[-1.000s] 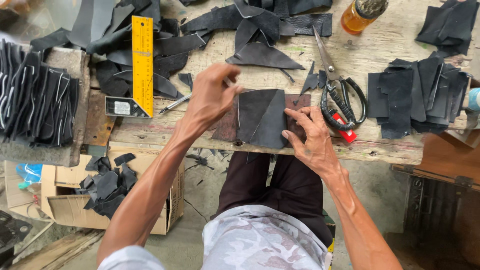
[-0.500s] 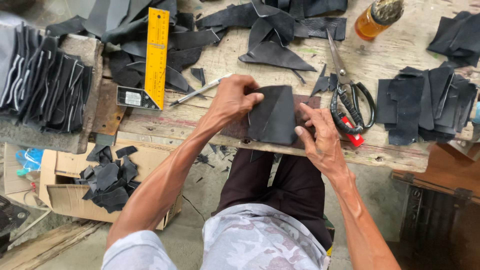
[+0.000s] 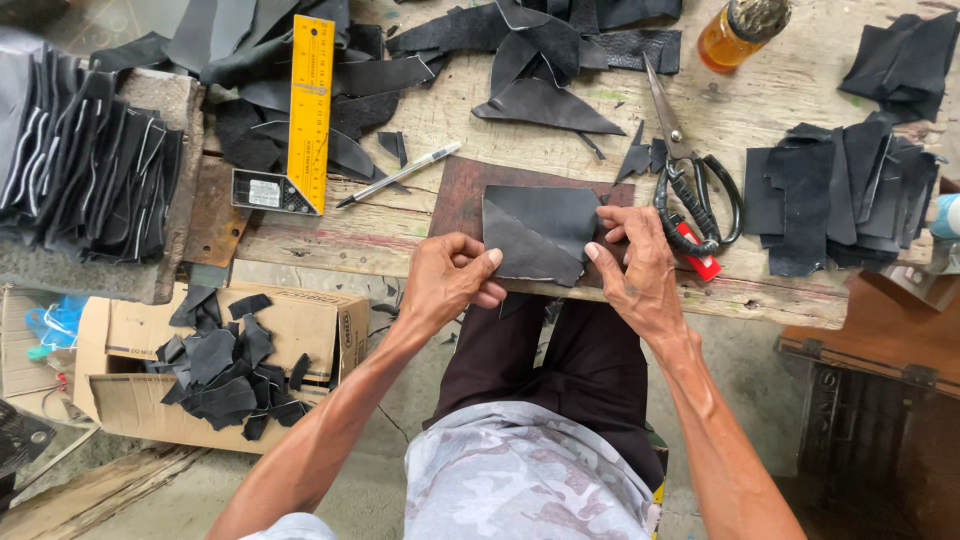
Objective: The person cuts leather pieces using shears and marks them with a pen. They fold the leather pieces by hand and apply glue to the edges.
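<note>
Open brown cardboard box (image 3: 300, 325) on floor below worktop's left end, holds black scraps. White rect. label (image 3: 265, 193) on black base of yellow square. Amber bottle (image 3: 735, 35) top right, label unclear.

Both hands, left hand (image 3: 450, 280) and right hand (image 3: 635, 270), pinch a black leather piece (image 3: 535, 235) at the workbench's (image 3: 400, 225) near edge.

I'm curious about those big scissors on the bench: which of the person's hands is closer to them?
The right hand. It rests on the dark leather piece, just left of the scissors. The left hand holds the piece's other edge, farther away.
</note>
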